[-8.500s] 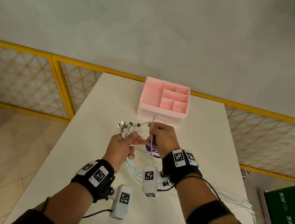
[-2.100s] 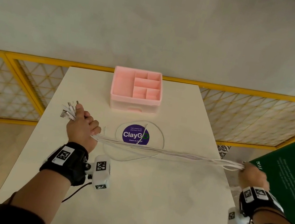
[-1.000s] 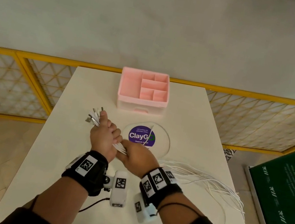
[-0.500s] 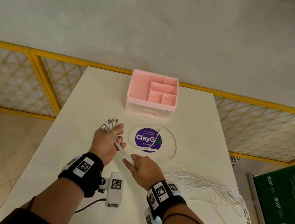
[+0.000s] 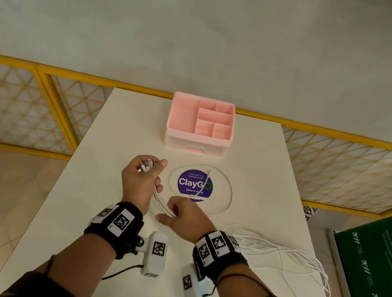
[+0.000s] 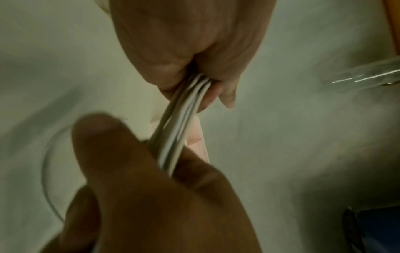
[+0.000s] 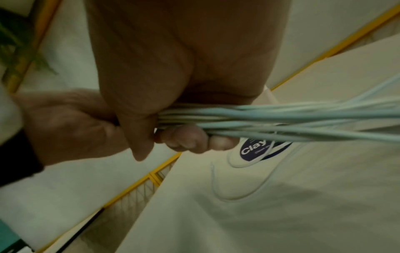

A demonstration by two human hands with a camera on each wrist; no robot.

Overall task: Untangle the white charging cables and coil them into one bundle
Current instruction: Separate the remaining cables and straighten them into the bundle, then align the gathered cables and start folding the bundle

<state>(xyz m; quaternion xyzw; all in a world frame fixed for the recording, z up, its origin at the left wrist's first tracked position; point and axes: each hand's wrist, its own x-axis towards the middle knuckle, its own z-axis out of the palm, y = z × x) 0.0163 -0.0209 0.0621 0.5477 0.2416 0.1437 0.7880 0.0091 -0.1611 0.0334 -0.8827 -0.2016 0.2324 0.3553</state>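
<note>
My left hand (image 5: pixel 142 180) grips a bunch of white charging cables (image 5: pixel 161 202) just below their metal connector ends (image 5: pixel 147 165), which stick out above the fist. Close beside it to the right, my right hand (image 5: pixel 182 213) is curled round the same cables. The slack (image 5: pixel 284 253) trails from it across the table to the right edge. In the left wrist view the cables (image 6: pixel 184 123) run from my left hand's fingers (image 6: pixel 194 56) down into my right hand (image 6: pixel 151 196). In the right wrist view my right hand (image 7: pixel 186 71) clamps the cables (image 7: pixel 281 118).
A single white cable loop (image 5: pixel 230 193) lies around a purple ClayGo sticker (image 5: pixel 191 183) on the white table (image 5: pixel 118 134). A pink divided organizer (image 5: pixel 200 125) stands at the far edge. A yellow mesh fence (image 5: pixel 40 105) runs behind, and a green board (image 5: pixel 377 272) is at the right.
Two seconds ago my right hand stretched the cables out far right. It has come back beside the left hand and slid slightly down the bunch. The slack now lies loose on the right.
</note>
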